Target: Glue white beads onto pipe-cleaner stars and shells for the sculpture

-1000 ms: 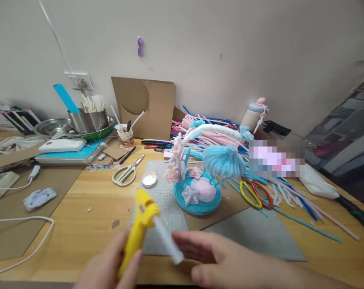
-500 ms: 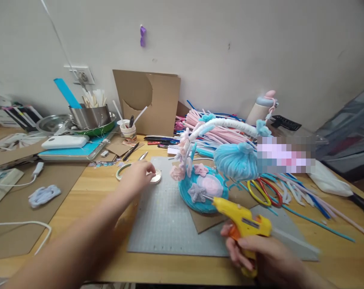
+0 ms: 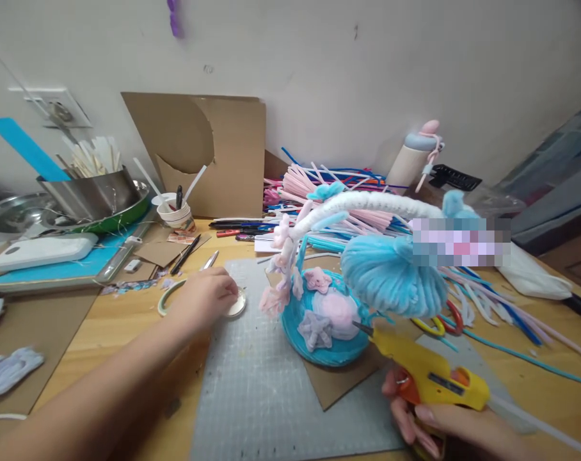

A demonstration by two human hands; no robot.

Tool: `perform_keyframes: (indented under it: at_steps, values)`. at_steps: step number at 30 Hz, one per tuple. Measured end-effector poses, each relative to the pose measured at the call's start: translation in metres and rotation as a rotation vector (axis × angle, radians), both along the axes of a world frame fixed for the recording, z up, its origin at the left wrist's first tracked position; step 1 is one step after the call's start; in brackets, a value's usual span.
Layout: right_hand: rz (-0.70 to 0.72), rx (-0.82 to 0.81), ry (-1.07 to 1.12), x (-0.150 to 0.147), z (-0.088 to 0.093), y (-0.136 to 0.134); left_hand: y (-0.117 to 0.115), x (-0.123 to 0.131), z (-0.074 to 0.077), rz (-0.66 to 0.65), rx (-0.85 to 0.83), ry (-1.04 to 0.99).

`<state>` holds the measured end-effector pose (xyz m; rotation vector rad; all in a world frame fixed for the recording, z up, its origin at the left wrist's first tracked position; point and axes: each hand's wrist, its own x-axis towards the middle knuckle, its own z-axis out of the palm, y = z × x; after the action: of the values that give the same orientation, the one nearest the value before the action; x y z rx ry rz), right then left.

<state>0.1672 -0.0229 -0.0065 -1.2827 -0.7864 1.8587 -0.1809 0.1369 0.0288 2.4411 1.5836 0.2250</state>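
My right hand (image 3: 427,419) is wrapped round a yellow glue gun (image 3: 429,368) with a clear glue stick out of its back. The nozzle is beside the right edge of a blue round base (image 3: 293,339) made of fuzzy stems. On this base are a grey starfish (image 3: 315,331), a pink starfish (image 3: 318,280) and a pale pink oval (image 3: 341,314). A white arched stem rises over it, and a blue shell (image 3: 391,275) hangs at the right. My left hand (image 3: 206,294) has its fingers closed at a small round dish (image 3: 236,304); what they hold is hidden.
A grey cutting mat (image 3: 245,384) and a piece of cardboard (image 3: 331,384) lie under the base. Behind are bundles of pipe cleaners (image 3: 300,182), a paper cup (image 3: 178,214) and a bottle (image 3: 408,163). A steel pot (image 3: 96,192) with sticks stands left.
The view has shifted, so most things sit further left. The glue gun's nozzle has moved from the grey starfish to the right of the pale oval. My left hand stays at the dish.
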Motion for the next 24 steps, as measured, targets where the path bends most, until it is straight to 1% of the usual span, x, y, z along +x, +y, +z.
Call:
perform_keyframes:
  at_steps: [5, 9, 11, 13, 15, 17, 19, 21, 23, 24]
  values:
    - [0.02, -0.018, 0.034, 0.002, 0.001, 0.002, -0.004, 0.004, -0.007, 0.019, 0.01, -0.014]
    - [0.019, 0.032, 0.078, 0.004, -0.003, 0.003, -0.007, 0.009, -0.008, 0.056, 0.022, -0.006]
    - [-0.027, 0.059, 0.136, 0.003, -0.005, 0.003, -0.009, 0.009, -0.003, 0.092, 0.033, -0.007]
    - [-0.105, 0.063, 0.204, 0.004, -0.006, 0.003, -0.015, 0.007, 0.006, 0.143, 0.047, -0.021]
    - [-0.196, 0.059, 0.254, 0.009, -0.006, 0.003, -0.026, 0.003, 0.016, 0.199, 0.053, -0.049]
    - [-0.29, 0.061, 0.269, 0.019, -0.006, 0.002, -0.045, 0.0, 0.023, 0.248, 0.041, -0.088]
    - [-0.401, 0.069, 0.266, 0.034, -0.007, 0.001, -0.069, 0.001, 0.025, 0.288, -0.052, -0.177]
    - [-0.482, 0.065, 0.251, 0.048, -0.007, 0.001, -0.094, 0.009, 0.024, 0.32, -0.282, -0.402]
    - [-0.509, 0.048, 0.231, 0.058, -0.007, 0.0, -0.115, 0.024, 0.022, 0.329, -0.464, -0.594]
    - [-0.518, 0.047, 0.222, 0.06, -0.007, -0.001, -0.123, 0.033, 0.022, 0.33, -0.523, -0.659]
